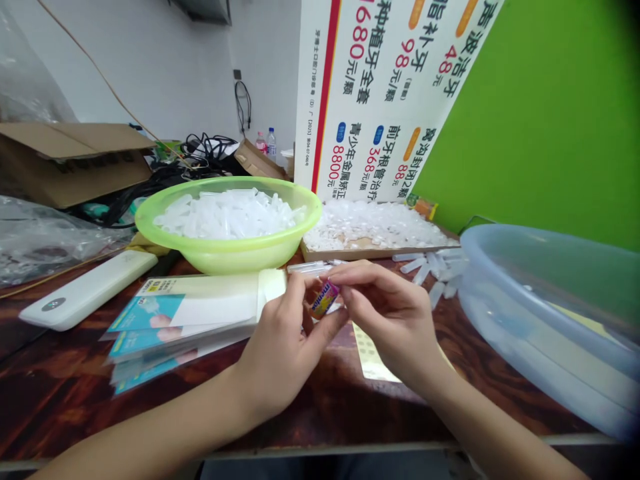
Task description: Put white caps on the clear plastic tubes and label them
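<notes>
"Where's the little pack?"

"Right between the hands, held up above the tabletop (320, 417). It's a small Mentos pack (325, 299), with its printed side showing."

"And how are the hands holding it?"

"They're together. The left hand (285, 347) grips it from the near left with thumb and fingers, and the right hand (385, 313) pinches it from the right."

"What's closest to them?"

"A clear plastic tube (307, 268) lies just beyond the pack. Loose tubes (430, 270) sit past the right hand, and leaflets in plastic sleeves (175, 320) lie just beside the left hand."

"Anything farther out?"

"A white power bank (87, 290) lies at far left. A green plastic basin (235, 257) full of clear tubes sits beyond the hands, next to a wooden tray (370, 252) heaped with small clear pieces. A large clear plastic tub (530, 333) stands at right."
</notes>
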A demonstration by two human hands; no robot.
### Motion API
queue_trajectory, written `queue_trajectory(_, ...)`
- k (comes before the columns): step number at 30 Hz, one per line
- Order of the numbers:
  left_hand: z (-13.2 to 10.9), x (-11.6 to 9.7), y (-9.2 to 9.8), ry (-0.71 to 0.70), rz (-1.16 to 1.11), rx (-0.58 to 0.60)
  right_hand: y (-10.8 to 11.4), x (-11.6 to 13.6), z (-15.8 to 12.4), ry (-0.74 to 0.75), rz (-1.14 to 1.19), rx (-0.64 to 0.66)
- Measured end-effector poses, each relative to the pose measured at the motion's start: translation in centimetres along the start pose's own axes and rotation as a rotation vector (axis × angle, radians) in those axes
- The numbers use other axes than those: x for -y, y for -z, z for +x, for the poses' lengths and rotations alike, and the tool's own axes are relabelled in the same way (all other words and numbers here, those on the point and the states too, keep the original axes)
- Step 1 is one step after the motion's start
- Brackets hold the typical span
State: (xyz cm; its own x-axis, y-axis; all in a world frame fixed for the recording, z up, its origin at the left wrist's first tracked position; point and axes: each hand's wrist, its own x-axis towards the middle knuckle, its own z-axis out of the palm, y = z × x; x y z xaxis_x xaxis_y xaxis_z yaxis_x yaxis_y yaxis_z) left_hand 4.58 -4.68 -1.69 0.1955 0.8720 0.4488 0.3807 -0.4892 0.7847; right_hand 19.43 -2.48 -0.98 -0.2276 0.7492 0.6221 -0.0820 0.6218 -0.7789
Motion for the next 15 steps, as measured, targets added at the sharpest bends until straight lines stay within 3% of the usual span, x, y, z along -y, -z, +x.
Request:
queue_trajectory(3, 0.1, -0.2, 0.1, 0.02, -0.013, 0.03, -0.5, -0.1, -0.1, -0.065, 0.072, -0.074)
queue_trajectory(8, 0.2, 0.6, 0.0, 0.05, 0.024, -0.034, -1.3, -0.5, 0.0, -0.105, 0.284, -0.117)
queue_trajectory(12, 0.0, 1.4, -0.1, 0.005, 0.117, -0.054, -1.6, -0.8, 0.2, -0.07, 0.243, -0.155)
queue_trajectory(15, 0.1, 1.5, 0.1, -0.021, 0.142, -0.078, -1.5, -0.7, 0.2, -0.122, 0.148, -0.172)
